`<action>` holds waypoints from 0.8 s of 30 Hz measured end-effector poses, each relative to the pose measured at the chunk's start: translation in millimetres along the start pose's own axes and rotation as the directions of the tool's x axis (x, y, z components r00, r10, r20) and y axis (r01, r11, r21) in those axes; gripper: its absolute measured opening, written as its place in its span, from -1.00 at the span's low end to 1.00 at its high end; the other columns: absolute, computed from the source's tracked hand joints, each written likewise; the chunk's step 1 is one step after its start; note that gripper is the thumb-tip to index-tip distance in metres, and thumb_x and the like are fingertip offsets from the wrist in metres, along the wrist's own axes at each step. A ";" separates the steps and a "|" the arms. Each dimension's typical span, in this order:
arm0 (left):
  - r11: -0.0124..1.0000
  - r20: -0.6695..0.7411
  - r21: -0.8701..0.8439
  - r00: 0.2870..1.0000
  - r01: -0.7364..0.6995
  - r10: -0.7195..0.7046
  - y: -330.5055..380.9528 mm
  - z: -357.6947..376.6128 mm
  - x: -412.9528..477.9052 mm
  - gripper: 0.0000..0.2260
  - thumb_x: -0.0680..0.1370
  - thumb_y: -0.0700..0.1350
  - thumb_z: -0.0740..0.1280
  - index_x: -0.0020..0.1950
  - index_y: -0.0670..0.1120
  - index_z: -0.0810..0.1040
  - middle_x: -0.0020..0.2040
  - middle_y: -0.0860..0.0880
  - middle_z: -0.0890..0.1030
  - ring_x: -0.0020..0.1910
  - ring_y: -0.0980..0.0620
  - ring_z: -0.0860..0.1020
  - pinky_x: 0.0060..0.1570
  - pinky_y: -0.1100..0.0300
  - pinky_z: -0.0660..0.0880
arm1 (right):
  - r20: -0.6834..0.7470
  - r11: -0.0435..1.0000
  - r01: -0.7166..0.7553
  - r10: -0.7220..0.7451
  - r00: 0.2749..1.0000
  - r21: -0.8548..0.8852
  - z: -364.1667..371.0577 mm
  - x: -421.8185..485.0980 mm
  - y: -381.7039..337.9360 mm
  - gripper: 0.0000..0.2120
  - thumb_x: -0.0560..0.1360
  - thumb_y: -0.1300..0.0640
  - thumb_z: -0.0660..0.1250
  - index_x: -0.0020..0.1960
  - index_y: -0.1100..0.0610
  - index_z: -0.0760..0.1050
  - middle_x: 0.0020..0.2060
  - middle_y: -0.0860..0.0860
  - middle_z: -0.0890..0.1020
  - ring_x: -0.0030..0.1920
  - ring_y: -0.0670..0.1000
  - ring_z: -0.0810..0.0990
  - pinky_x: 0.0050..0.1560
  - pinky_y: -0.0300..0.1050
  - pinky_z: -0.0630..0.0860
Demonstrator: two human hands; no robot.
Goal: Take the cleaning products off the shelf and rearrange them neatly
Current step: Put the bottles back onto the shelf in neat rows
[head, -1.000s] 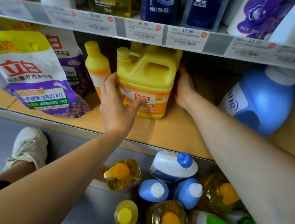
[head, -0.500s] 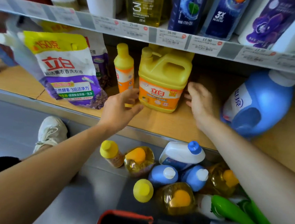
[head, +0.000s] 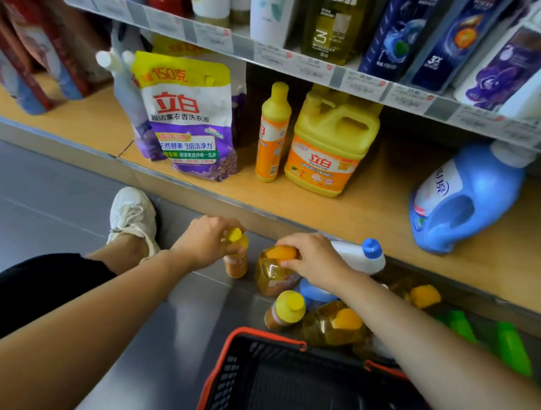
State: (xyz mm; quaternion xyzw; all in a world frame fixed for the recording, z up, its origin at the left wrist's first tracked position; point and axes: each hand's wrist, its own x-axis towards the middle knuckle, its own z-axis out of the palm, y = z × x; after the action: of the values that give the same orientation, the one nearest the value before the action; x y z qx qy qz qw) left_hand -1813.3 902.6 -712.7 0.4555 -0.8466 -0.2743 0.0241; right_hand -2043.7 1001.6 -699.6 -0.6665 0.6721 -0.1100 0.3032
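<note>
On the floor below the wooden shelf [head: 375,210], my left hand [head: 206,242] grips the top of a small yellow-capped orange bottle [head: 236,262]. My right hand [head: 315,258] grips the orange cap of a clear amber bottle [head: 271,276] beside it. On the shelf stand a purple and white detergent pouch [head: 188,117], a slim yellow bottle [head: 272,133] and a yellow jug [head: 330,145]. A blue jug [head: 463,200] leans at the shelf's right.
More bottles lie on the floor: a white one with a blue cap [head: 360,257], another yellow-capped one [head: 285,309], amber ones [head: 334,326] and green ones [head: 510,346]. A black basket with a red rim [head: 284,341] sits in front. My white shoe [head: 132,216] is at left.
Both hands have left the yellow jug on the shelf and dropped to the floor, where each has taken hold of a bottle. The view has tilted down, showing the basket.
</note>
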 end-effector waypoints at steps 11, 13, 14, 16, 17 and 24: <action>0.999 -0.103 -0.039 0.995 -0.022 0.018 15.7 -59.3 -11.9 -0.71 0.50 -0.01 0.52 0.19 -0.04 0.62 0.09 -0.08 0.64 0.08 -0.11 0.57 0.05 0.04 0.52 | -0.311 0.973 -0.064 0.133 0.941 0.222 -31.0 -30.3 -11.1 -0.76 0.43 0.11 0.55 0.09 0.06 0.68 -0.08 0.02 0.73 -0.03 0.05 0.67 0.07 0.11 0.61; 0.994 -0.149 -0.059 0.985 -0.095 0.086 33.3 -81.1 -16.3 -0.72 0.49 -0.05 0.54 0.15 -0.06 0.63 0.03 -0.07 0.62 0.01 -0.09 0.56 -0.04 0.07 0.51 | -0.395 0.951 -0.056 0.179 0.901 0.303 -53.5 -39.0 -20.1 -0.61 0.40 0.14 0.58 0.21 0.12 0.65 0.01 0.06 0.72 0.03 0.08 0.69 0.13 0.17 0.61; 0.991 -0.176 -0.067 0.979 -0.119 0.106 42.0 -91.7 -20.0 -0.73 0.48 -0.06 0.55 0.13 -0.06 0.63 -0.01 -0.05 0.61 -0.02 -0.07 0.55 -0.09 0.09 0.47 | -0.428 0.940 -0.042 0.194 0.882 0.340 -66.2 -44.1 -24.1 -0.57 0.39 0.16 0.59 0.24 0.13 0.63 0.05 0.08 0.72 0.05 0.09 0.69 0.15 0.18 0.61; 0.985 -0.223 -0.068 0.964 -0.160 0.141 59.6 -113.3 -28.6 -0.74 0.47 -0.06 0.56 0.12 -0.05 0.64 -0.07 -0.02 0.60 -0.07 -0.06 0.56 -0.14 0.12 0.42 | -0.496 0.931 0.015 0.181 0.849 0.365 -94.3 -56.4 -29.8 -0.60 0.39 0.15 0.58 0.20 0.11 0.65 0.04 0.11 0.72 0.05 0.13 0.70 0.13 0.23 0.60; 0.981 -0.243 -0.066 0.957 -0.182 0.161 68.4 -123.6 -32.3 -0.73 0.47 -0.06 0.56 0.12 -0.05 0.64 -0.07 -0.03 0.61 -0.08 -0.07 0.58 -0.14 0.11 0.44 | -0.532 0.934 0.050 0.157 0.832 0.353 -108.6 -63.8 -31.9 -0.66 0.39 0.13 0.57 0.15 0.08 0.66 0.00 0.10 0.73 0.02 0.15 0.70 0.09 0.25 0.60; 0.975 -0.320 -0.129 0.938 -0.183 0.134 127.4 -172.9 -14.7 -0.76 0.50 -0.06 0.53 0.13 -0.05 0.64 -0.05 -0.05 0.66 -0.06 -0.05 0.62 -0.08 0.08 0.56 | -0.696 0.987 0.062 0.059 0.715 0.148 -179.4 -98.8 -27.1 -0.86 0.45 0.14 0.52 -0.01 0.01 0.66 -0.20 0.00 0.69 -0.14 0.07 0.65 -0.06 0.13 0.61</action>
State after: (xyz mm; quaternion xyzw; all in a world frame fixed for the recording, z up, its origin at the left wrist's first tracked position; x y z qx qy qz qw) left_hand -1851.1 893.0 -500.9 0.4197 -0.8422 -0.2624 0.2140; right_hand -2127.8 1048.4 -516.8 -0.5495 0.7251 -0.4073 0.0799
